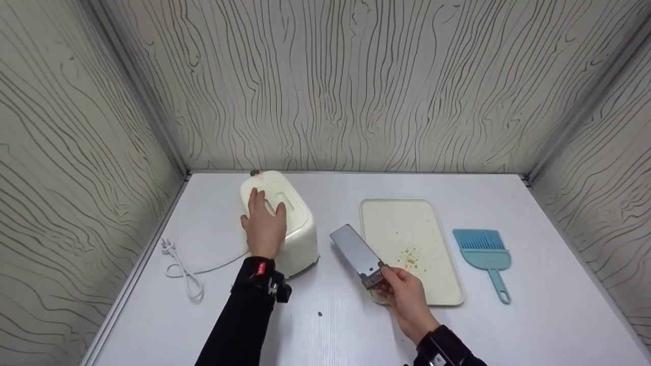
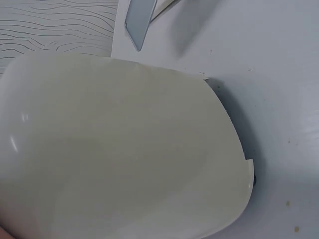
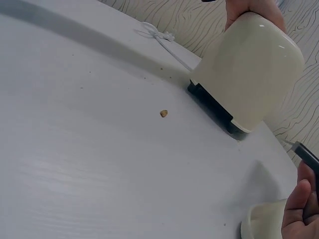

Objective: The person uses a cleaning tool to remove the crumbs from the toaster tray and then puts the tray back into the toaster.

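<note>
My left hand (image 1: pixel 265 229) rests on top of the cream toaster (image 1: pixel 300 249), its fingers spread over the slotted top. The toaster's smooth side (image 2: pixel 119 144) fills most of the left wrist view. With thumb and fingers, my right hand (image 1: pixel 407 300) pinches the dark end of a flat grey crumb tray (image 1: pixel 355 250). This crumb tray is held tilted above the table, between the toaster and a cream serving tray (image 1: pixel 394 216). Yellow-green crumbs (image 1: pixel 411 258) lie scattered on the serving tray, whose near left corner is partly hidden by my right hand.
A small teal brush (image 1: pixel 485 258) lies to the right of the serving tray. The toaster's white cord (image 1: pixel 190 284) loops on the left with its plug (image 1: pixel 168 247). One brown crumb (image 3: pixel 163 113) sits on the white table (image 1: pixel 325 340). Wood-patterned walls (image 1: pixel 330 86) enclose the back and sides.
</note>
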Tool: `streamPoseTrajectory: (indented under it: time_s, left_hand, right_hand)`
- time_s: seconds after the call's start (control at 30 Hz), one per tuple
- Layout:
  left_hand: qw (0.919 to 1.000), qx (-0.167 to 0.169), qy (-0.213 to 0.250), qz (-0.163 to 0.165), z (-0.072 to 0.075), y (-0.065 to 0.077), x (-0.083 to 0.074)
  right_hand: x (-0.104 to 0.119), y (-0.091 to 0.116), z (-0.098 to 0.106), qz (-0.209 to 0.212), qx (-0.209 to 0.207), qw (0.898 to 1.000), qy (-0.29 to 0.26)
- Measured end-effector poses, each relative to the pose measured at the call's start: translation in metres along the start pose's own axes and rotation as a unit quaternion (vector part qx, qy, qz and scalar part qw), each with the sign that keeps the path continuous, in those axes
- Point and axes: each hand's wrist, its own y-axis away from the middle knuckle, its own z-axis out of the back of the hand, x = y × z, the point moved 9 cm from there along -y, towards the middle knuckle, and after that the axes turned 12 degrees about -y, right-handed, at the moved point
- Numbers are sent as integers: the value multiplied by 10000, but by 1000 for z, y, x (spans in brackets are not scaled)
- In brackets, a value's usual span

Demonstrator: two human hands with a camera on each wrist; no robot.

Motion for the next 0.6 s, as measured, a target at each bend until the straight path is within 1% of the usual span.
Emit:
streamPoseTrajectory:
  time_s: [0.23,0.33,0.43,0.6]
  left_hand:
    - [9997,-225,-18,-127,0,0,-5]
    - [9998,-212,3,-29,-1,0,-4]
    - [9998,-210,8,56,-1,-1,-3]
    - [9996,-282,-28,35,1,-1,-5]
  right_hand:
    - [-11,9,-9,-147,195,9994,253]
    - [-15,13,-12,-195,315,9989,283]
    - [-18,17,-12,-229,408,9987,190]
    - [-24,21,-11,-337,494,9981,109]
